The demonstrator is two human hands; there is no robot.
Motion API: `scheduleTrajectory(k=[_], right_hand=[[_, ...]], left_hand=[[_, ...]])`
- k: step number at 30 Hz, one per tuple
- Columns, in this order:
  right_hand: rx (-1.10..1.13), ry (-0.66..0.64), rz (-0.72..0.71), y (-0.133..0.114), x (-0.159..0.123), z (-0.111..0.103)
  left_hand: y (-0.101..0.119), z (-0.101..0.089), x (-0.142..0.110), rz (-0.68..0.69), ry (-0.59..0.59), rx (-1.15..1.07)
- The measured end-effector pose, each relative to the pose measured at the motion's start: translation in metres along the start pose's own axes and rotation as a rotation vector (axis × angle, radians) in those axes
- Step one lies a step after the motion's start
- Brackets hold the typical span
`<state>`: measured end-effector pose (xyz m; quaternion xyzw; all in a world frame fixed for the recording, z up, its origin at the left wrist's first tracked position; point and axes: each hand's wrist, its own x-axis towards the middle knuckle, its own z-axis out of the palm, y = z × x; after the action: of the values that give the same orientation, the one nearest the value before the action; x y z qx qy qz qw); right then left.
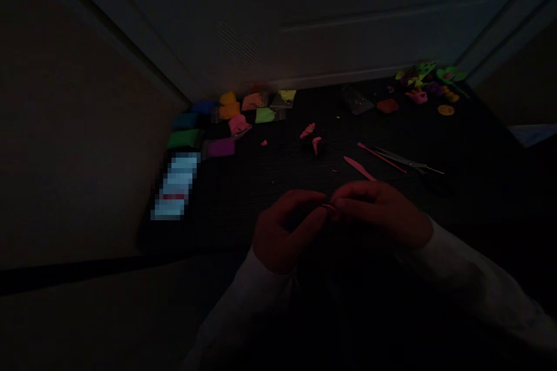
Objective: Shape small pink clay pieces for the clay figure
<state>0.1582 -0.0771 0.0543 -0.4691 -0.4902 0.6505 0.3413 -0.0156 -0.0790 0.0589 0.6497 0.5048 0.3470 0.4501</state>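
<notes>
In dim light, my left hand (285,226) and my right hand (383,208) meet above the table's near edge. Both are closed, thumb and fingertips pinching a small thin piece of modelling clay (329,207) between them; its shape and colour are hard to make out. Just beyond my right hand lie a pink plastic clay knife (359,168), a thin pink modelling tool (383,157) and scissors (409,161). Farther off are two shaped pink clay pieces, one long and bumpy (308,130), the other forked (317,145). Tiny pink bits are scattered around.
Bags of coloured clay, such as a purple pack (221,147) and a green pack (184,138), line the table's left and back. A lit, blurred phone screen (177,185) lies at left. Finished-looking clay flowers (450,74) and an orange-brown clay lump (387,105) are back right.
</notes>
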Motion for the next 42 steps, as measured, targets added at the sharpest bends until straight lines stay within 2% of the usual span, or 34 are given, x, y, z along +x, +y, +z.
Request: scheduleTrajectory(k=[8,12,17,23,28,32,36,42], right_hand=[[0.006,0.023,-0.046,-0.001,-0.008,0.008],[0.057,0.041,-0.18,-0.007,-0.01,0.009],[0.022,0.13,-0.463,-0.04,0.004,0.004],[-0.215,0.333,-0.789,-0.089,0.022,-0.005],[-0.368,0.466,-0.944,-0.107,0.026,-0.006],[-0.595,0.55,-1.131,-0.115,0.032,-0.006],[-0.794,0.543,-1.321,-0.122,0.039,-0.01],[-0.897,0.528,-1.365,-0.124,0.041,-0.011]], left_hand=[[0.005,0.006,-0.008,-0.006,0.108,-0.017],[0.01,0.003,0.001,0.055,0.172,-0.08],[0.035,-0.005,0.037,0.337,0.238,-0.117],[0.077,-0.014,0.075,0.616,0.329,-0.233],[0.093,-0.022,0.084,0.682,0.27,-0.36],[0.098,-0.032,0.09,0.579,0.222,-0.498],[0.097,-0.04,0.098,0.529,0.051,-0.514],[0.097,-0.044,0.094,0.508,-0.049,-0.583]])
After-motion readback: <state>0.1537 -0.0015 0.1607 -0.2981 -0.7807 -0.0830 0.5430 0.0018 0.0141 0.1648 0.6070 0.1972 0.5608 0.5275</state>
